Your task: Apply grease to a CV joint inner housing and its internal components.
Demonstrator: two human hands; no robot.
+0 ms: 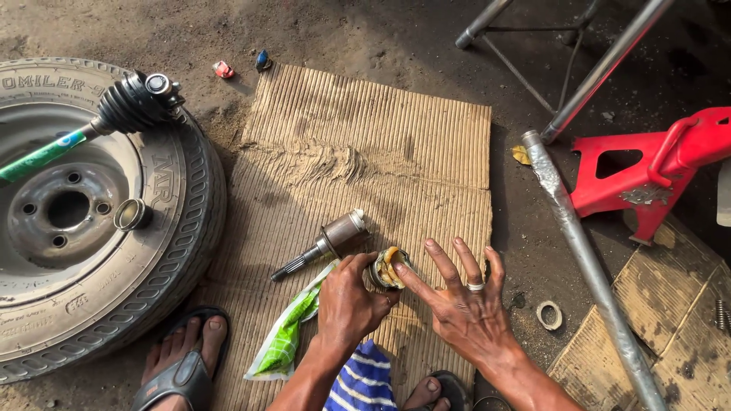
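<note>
Place: the person squatted on the ground over a sheet of corrugated cardboard laid on the dirt, sandalled feet at its near edge.
Left hand: the left hand was curled around a small round joint part, a bearing cage packed with yellowish grease, gripping it from the side just above the cardboard.
Right hand: the right hand was spread wide, a ring on one finger, its index fingertip touching the greasy face of the part; the other fingers stood clear of it.
Step in hand: as I judged it, grease was being worked into the joint piece with one finger while the other hand steadied it.
Next move calls for: I judged it needed a firm hold and a turn of the part, so the finger could reach the unfilled pockets without dropping it in the dirt.
Nearby on the cardboard: a short splined stub shaft with a metal cup lay just beyond the left hand, apart from it; a green and white plastic pouch lay beside the left wrist.
Further off: a wheel with tyre lay flat to the left, an axle shaft with a black rubber boot resting across it and a metal ring on the rim.
Right side: a red jack stand and a long metal pipe were well apart from the hands.
</note>
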